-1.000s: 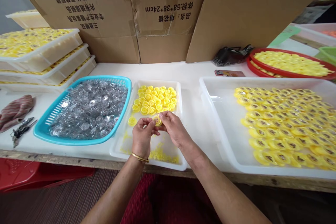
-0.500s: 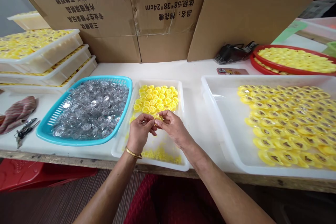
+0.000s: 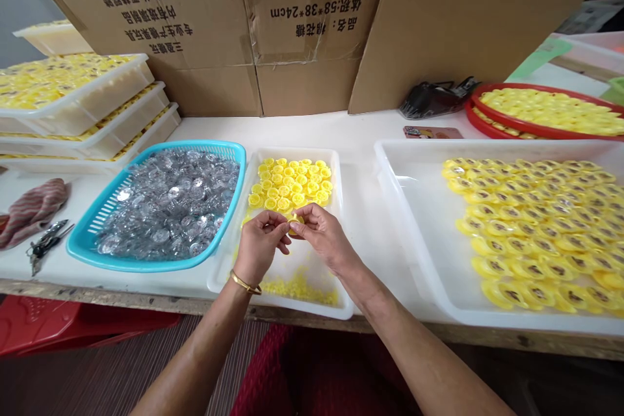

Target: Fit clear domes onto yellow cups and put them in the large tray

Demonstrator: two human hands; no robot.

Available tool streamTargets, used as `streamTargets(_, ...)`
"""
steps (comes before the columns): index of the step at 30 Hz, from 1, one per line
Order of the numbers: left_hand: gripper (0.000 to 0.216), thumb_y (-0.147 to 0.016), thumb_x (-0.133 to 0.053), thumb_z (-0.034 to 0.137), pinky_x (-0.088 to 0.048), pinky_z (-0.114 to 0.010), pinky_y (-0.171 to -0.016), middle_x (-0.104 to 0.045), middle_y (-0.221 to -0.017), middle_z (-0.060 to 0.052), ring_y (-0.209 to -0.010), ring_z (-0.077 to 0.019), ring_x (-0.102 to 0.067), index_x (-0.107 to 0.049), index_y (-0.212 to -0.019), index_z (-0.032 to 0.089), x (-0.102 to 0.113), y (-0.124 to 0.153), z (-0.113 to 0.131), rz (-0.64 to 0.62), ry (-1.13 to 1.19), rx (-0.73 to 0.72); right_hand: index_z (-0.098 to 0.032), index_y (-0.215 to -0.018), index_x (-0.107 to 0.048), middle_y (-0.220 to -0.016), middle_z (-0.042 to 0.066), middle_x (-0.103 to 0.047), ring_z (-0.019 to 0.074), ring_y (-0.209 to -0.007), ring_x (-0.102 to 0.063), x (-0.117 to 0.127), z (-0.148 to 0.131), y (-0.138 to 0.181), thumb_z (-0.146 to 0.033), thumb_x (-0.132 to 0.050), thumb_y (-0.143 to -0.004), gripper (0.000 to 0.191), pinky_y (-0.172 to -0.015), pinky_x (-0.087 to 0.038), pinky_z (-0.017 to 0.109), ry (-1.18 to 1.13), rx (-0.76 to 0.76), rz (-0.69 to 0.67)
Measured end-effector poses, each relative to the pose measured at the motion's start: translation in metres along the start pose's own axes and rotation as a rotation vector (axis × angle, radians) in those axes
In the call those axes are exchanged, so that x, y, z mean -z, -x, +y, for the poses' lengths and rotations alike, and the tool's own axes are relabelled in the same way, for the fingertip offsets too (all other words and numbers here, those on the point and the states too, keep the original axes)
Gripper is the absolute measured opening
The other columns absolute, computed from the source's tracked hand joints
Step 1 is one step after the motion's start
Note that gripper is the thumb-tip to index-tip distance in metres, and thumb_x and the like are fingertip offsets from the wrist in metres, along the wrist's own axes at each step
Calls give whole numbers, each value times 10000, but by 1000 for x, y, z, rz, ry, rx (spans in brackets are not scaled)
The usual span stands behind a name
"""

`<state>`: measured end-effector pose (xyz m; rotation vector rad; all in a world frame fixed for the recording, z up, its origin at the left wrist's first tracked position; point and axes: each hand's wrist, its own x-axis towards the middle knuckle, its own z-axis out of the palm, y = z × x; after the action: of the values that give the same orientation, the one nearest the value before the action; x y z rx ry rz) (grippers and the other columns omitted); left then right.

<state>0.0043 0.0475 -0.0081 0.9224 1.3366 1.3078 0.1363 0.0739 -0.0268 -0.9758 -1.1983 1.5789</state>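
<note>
Left hand (image 3: 260,244), right hand (image 3: 322,234) pinch yellow piece (image 3: 296,220) over small tray (image 3: 309,264); yellow cups (image 3: 288,181) remain inside; dark-centred pieces (image 3: 541,227), presumably done, right of it.

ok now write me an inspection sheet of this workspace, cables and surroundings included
Surface: white tabletop with a rough brown front edge.
Work items: small white plastic tray with yellow cup-shaped pieces and yellow crumbs; turquoise plastic basket of clear shiny pieces; large white plastic tray of yellow pieces with dark centres.
Clutter: reddish striped cloth and dark metal keys, left; flat pinkish rectangular item and black bundle, rear right.
Hands: bare left hand and bare right hand pinch one small yellow piece together, partly hidden.
Cables: nothing seen.
Surroundings: brown cardboard panels behind; stacked white plastic trays, left; round red plastic trays with pale yellow pieces, right.
</note>
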Motion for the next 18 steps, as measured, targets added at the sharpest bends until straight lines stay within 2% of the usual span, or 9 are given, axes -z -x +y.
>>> streamTargets(5,309,-621,-788,299,-480,-196,-373,-605,-583,-16,-504,-134,-581,-687,-851,119,3,-4,-1,-62,-34,35,-192,-812,-546,-735,-30,-625,141,-674,-633,2,-5,1,-310,-737,-672,264,-720,-550,363,-80,-36,0)
streamTargets(8,215,-642,-777,285,-428,-174,-348,-608,-562,-30,-443,-107,-536,-720,-766,119,3,-5,-5,-62,-93,-22,-190,-797,-542,-734,-22,-643,151,-688,-644,2,-7,1,-318,-752,-658,283,-739,-551,383,-124,-56,-5)
streamTargets(11,173,-640,-776,271,-439,-182,-372,-632,-605,-41,-449,-109,-548,-727,-724,128,1,-4,-5,-18,-141,-95,-191,-799,-541,-706,-26,-642,149,-671,-645,0,-8,2,-364,-758,-659,311,-736,-558,387,-164,-75,9)
streamTargets(18,414,-667,-723,483,-505,-244,-471,-701,-811,-81,-625,-180,-626,-697,-901,143,3,15,5,16,-397,-50,-182,-766,-549,-687,-40,-597,129,-631,-617,-5,-10,7,-452,-784,-594,397,-639,-560,317,-228,-86,9)
